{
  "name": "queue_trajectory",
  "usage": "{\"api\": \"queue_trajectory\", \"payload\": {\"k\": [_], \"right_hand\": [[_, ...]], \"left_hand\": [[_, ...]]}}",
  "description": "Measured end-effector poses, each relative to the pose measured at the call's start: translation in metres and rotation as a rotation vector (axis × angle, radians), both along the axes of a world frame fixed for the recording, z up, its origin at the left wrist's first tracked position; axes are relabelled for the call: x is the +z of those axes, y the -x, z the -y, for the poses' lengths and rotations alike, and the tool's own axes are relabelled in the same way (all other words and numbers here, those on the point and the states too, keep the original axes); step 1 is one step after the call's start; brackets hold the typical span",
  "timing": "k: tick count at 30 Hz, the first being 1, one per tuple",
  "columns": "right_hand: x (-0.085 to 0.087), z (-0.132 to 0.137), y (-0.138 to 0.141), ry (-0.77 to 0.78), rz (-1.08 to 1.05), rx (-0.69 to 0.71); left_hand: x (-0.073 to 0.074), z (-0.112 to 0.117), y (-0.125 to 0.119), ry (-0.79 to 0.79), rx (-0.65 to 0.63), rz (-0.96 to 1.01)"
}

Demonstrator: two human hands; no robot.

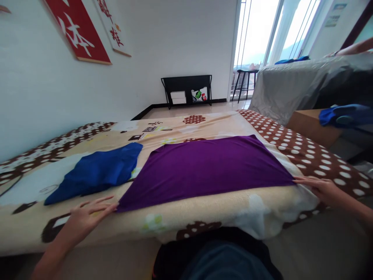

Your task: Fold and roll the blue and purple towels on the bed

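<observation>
A purple cloth (206, 167) lies spread over the patterned blanket (233, 200), its near edge stretched between my two hands. At its near left corner, my left hand (86, 214) pinches the fabric between thumb and finger, with the other fingers extended. My right hand (320, 188) grips the near right corner with its fingertips. Some light creases run across the purple fabric, and its far left corner looks slightly folded. Left of it, a blue cloth (101, 169) lies rumpled on the blanket, just beyond my left hand.
Brown dotted borders (309, 155) run along the blanket's sides. At right stand a cardboard box (309, 122) with blue fabric (346, 114) by it, and a plastic-covered table (276, 85) with another person's arm (355, 48) above. A black rack (186, 83) stands by the far wall.
</observation>
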State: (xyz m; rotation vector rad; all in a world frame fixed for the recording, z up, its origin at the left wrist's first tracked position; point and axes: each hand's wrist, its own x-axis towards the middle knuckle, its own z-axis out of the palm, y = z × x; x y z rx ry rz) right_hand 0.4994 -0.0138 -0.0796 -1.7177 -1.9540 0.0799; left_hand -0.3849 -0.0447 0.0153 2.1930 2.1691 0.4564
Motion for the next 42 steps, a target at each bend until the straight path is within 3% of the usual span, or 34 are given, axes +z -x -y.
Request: {"api": "queue_trajectory", "payload": {"k": [2, 4, 7, 9, 12, 15, 17, 19, 21, 23, 28, 31, 34, 37, 40, 42], "right_hand": [[0.019, -0.004, 0.017, -0.01, 0.001, 0.036], [0.046, -0.022, 0.054, -0.026, 0.016, 0.096], [0.084, -0.071, 0.137, 0.025, 0.024, 0.253], [0.095, -0.113, 0.201, 0.053, 0.026, 0.332], [0.09, -0.168, 0.294, 0.088, 0.033, 0.375], [0.074, -0.205, 0.37, 0.116, 0.052, 0.413], [0.066, -0.222, 0.404, 0.123, 0.064, 0.43], [0.059, -0.236, 0.419, 0.127, 0.077, 0.451], [0.054, -0.251, 0.411, 0.137, 0.098, 0.479], [0.05, -0.267, 0.381, 0.15, 0.125, 0.492], [0.043, -0.295, 0.25, 0.189, 0.168, 0.322], [0.036, -0.298, 0.178, 0.205, 0.18, 0.173], [0.028, -0.297, 0.133, 0.228, 0.177, 0.0], [0.025, -0.297, 0.116, 0.259, 0.178, -0.12], [0.033, -0.297, 0.131, 0.244, 0.192, -0.187], [0.04, -0.297, 0.165, 0.191, 0.204, -0.179]], "left_hand": [[0.009, -0.009, -0.016, -0.15, 0.05, 0.021], [0.02, -0.03, -0.047, -0.154, 0.007, 0.065], [0.028, -0.084, -0.114, -0.014, -0.196, 0.075], [0.023, -0.128, -0.162, 0.018, -0.299, 0.051], [0.004, -0.192, -0.227, 0.073, -0.399, -0.018], [-0.018, -0.238, -0.275, 0.105, -0.443, -0.052], [-0.029, -0.258, -0.292, 0.126, -0.446, -0.077], [-0.035, -0.272, -0.292, 0.143, -0.436, -0.103], [-0.037, -0.281, -0.273, 0.152, -0.417, -0.125], [-0.035, -0.288, -0.236, 0.158, -0.37, -0.145], [-0.026, -0.295, -0.118, 0.168, -0.145, -0.192], [-0.027, -0.299, -0.075, 0.169, -0.058, -0.21], [-0.031, -0.302, -0.061, 0.166, -0.031, -0.223], [-0.027, -0.302, -0.062, 0.182, -0.02, -0.238], [-0.013, -0.302, -0.083, 0.187, 0.007, -0.255], [-0.004, -0.302, -0.118, 0.16, -0.018, -0.257]]}}
